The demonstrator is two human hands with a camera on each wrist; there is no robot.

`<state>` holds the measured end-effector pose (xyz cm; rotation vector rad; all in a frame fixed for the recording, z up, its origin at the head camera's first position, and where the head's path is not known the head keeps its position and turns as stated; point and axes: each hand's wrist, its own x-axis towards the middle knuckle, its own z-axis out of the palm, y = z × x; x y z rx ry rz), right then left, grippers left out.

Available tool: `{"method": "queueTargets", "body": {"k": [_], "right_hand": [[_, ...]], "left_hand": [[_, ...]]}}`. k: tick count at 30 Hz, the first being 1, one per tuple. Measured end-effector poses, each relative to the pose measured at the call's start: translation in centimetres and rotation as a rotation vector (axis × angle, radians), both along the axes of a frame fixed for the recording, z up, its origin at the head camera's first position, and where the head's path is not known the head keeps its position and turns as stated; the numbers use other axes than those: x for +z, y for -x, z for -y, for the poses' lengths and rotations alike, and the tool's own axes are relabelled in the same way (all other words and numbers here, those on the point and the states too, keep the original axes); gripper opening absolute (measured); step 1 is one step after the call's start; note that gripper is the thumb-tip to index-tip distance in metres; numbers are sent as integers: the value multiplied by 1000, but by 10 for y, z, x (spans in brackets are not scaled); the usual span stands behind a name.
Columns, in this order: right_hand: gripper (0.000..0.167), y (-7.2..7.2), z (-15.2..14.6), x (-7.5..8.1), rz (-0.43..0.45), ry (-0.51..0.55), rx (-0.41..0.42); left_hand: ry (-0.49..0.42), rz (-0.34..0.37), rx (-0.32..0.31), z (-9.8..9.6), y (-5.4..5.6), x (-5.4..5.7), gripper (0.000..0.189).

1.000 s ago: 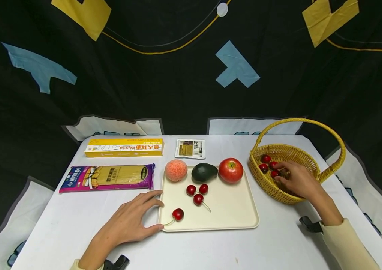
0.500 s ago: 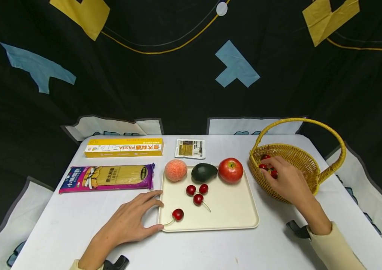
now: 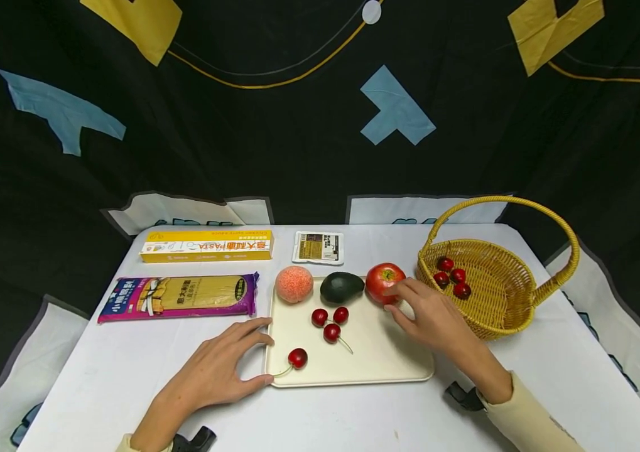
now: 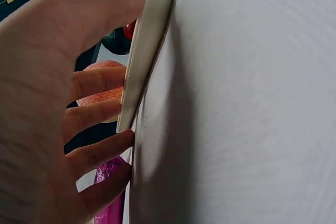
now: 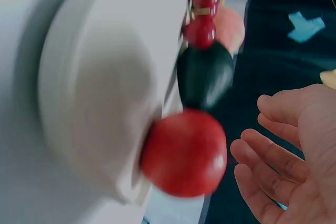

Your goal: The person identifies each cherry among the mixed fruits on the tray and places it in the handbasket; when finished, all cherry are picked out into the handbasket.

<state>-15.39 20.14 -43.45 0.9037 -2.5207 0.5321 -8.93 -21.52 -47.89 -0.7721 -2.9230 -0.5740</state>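
Observation:
Along the left edge of a cream tray [image 3: 376, 364], my left hand [image 3: 218, 367] rests with thumb and fingertips at the rim. My right hand [image 3: 433, 317] is over the tray's right side, close to a red apple [image 3: 379, 279]. Its fingers are loosely bent and hold nothing in the right wrist view. A dark green avocado [image 3: 342, 287] and a bumpy pinkish-orange round fruit [image 3: 294, 284] line up left of the apple. Three cherries [image 3: 331, 333] cluster mid-tray; another cherry [image 3: 298, 358], with a stem, lies near the front left corner.
A yellow wicker basket [image 3: 495, 298] with a tall handle stands right of the tray, with several cherries [image 3: 462, 290] inside. Behind the tray lies a small sachet [image 3: 318, 247]. A yellow pasta box [image 3: 206, 246] and a purple spaghetti pack [image 3: 184, 297] are at left.
My right hand has left the basket and moved left over the tray beside the apple. Cherries stay in the basket. The left hand has not moved.

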Motion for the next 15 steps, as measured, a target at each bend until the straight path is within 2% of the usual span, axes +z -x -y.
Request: {"method": "queueTargets", "body": {"k": [9, 15], "right_hand": [[29, -9, 38, -7, 98, -56, 95], [27, -16, 59, -12, 227, -87, 147]], "left_hand": [[-4, 2, -5, 0, 0, 1, 50], [-6, 1, -5, 0, -1, 1, 50]]}}
